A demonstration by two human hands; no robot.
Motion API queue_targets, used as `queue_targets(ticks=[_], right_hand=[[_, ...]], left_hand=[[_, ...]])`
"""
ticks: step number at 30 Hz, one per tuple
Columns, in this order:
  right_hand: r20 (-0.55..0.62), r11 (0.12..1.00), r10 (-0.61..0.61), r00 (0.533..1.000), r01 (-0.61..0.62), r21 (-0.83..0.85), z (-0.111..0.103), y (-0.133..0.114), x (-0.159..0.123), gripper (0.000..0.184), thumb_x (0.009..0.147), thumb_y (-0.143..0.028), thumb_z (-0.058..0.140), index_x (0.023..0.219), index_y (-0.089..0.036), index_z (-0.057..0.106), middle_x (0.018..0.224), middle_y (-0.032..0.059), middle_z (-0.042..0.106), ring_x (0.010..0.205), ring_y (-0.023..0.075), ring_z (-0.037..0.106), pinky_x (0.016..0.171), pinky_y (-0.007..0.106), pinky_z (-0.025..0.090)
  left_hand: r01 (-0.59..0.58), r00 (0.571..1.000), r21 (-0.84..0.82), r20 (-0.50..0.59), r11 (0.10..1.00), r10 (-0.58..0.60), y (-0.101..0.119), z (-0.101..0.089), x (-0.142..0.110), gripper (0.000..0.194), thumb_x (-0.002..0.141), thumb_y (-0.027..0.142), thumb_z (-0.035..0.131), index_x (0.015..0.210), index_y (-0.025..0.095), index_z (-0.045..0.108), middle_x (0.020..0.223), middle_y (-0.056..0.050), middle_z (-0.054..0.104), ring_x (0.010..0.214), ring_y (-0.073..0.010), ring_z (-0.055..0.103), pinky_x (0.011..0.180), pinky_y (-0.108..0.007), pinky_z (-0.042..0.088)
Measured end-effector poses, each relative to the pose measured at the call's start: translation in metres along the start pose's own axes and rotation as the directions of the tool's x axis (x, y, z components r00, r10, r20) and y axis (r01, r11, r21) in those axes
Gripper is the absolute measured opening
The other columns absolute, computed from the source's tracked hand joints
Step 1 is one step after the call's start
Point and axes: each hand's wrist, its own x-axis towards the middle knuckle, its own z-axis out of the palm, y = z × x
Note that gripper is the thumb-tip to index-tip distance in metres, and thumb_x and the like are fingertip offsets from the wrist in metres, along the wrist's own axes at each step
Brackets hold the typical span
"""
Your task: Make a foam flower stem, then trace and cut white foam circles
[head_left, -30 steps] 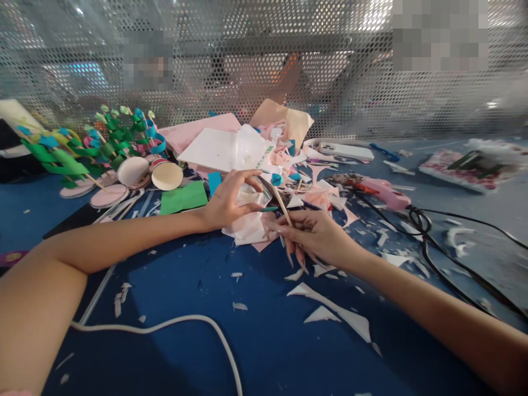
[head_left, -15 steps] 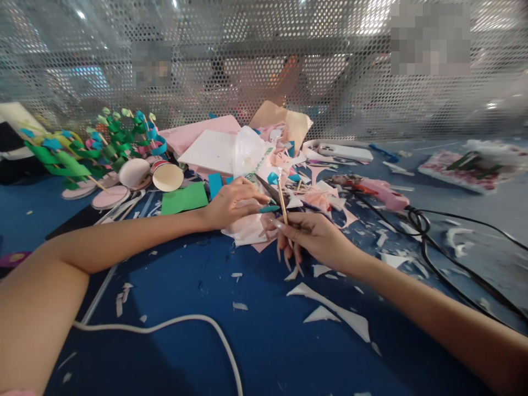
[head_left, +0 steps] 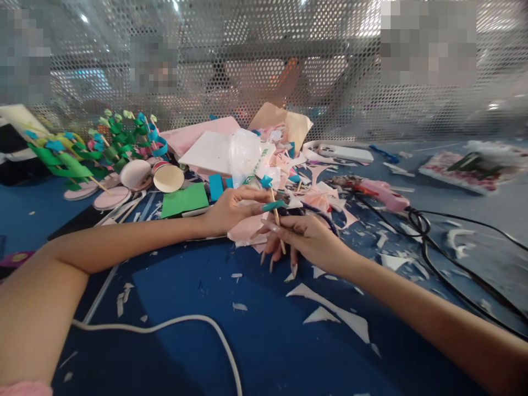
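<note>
Stick (head_left: 276,218) over mid-tabletop (head_left: 177,286), pinched by right hand (head_left: 311,236), the nearer. Long axis: blue star (head_left: 266,181) toward far edge, bare end toward near edge. Left hand (head_left: 233,212) just left, fingers bent; grip unclear.

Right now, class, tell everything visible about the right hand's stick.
The thin stick is pale and straight, wooden by its look, with a blue, star-like piece at its upper end. It tilts, top leaning left, pinched in the right hand, its lower end in view. The left hand is close beside it; contact is unclear.
</note>
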Motion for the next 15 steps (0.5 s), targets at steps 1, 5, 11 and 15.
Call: queue_targets(ticks=[1, 5, 11, 15], right_hand=[[0.002, 1.0, 0.003, 1.0, -0.003, -0.002, 0.0003, 0.0001, 0.0, 0.049, 0.076, -0.06, 0.052, 0.068, -0.012, 0.061, 0.067, 0.008, 0.068, 0.052, 0.0101, 0.06, 0.037, 0.016, 0.047], [0.016, 0.999, 0.035, 0.999, -0.035, -0.002, 0.0009, 0.0004, 0.0003, 0.049, 0.075, -0.061, 0.052, 0.07, -0.012, 0.059, 0.071, 0.0087, 0.069, 0.051, 0.0095, 0.06, 0.035, 0.016, 0.046], [0.002, 0.998, 0.065, 0.998, -0.065, 0.002, 0.0009, 0.0006, 0.0002, 0.049, 0.075, -0.06, 0.052, 0.074, -0.012, 0.058, 0.071, 0.0086, 0.069, 0.052, 0.0111, 0.061, 0.036, 0.019, 0.047], [0.002, 0.998, 0.058, 0.998, -0.058, -0.005, 0.0007, 0.0022, 0.0002, 0.05, 0.075, -0.062, 0.051, 0.075, -0.012, 0.058, 0.071, 0.0087, 0.068, 0.053, 0.0113, 0.061, 0.036, 0.018, 0.047]], left_hand=[[0.021, 1.0, -0.034, -0.022, 0.999, -0.022, -0.0011, 0.0004, 0.0, 0.036, 0.075, 0.049, 0.061, 0.095, 0.021, 0.071, 0.109, -0.009, 0.067, 0.107, -0.0228, 0.059, 0.097, -0.043, 0.045], [0.038, 0.997, -0.229, -0.06, 0.973, -0.053, -0.0063, 0.0017, -0.0008, 0.04, 0.068, 0.051, 0.067, 0.093, 0.02, 0.071, 0.105, -0.009, 0.068, 0.107, -0.025, 0.06, 0.097, -0.046, 0.044], [-0.042, 0.998, -0.347, 0.026, 0.937, 0.054, -0.0082, 0.0014, -0.0061, 0.041, 0.074, 0.05, 0.062, 0.108, 0.027, 0.065, 0.112, -0.007, 0.066, 0.12, -0.0254, 0.05, 0.101, -0.048, 0.04], [0.006, 1.0, -0.391, 0.006, 0.92, -0.005, -0.0086, 0.0024, -0.0069, 0.042, 0.072, 0.053, 0.062, 0.104, 0.026, 0.067, 0.112, -0.007, 0.066, 0.12, -0.0275, 0.05, 0.097, -0.047, 0.043]])
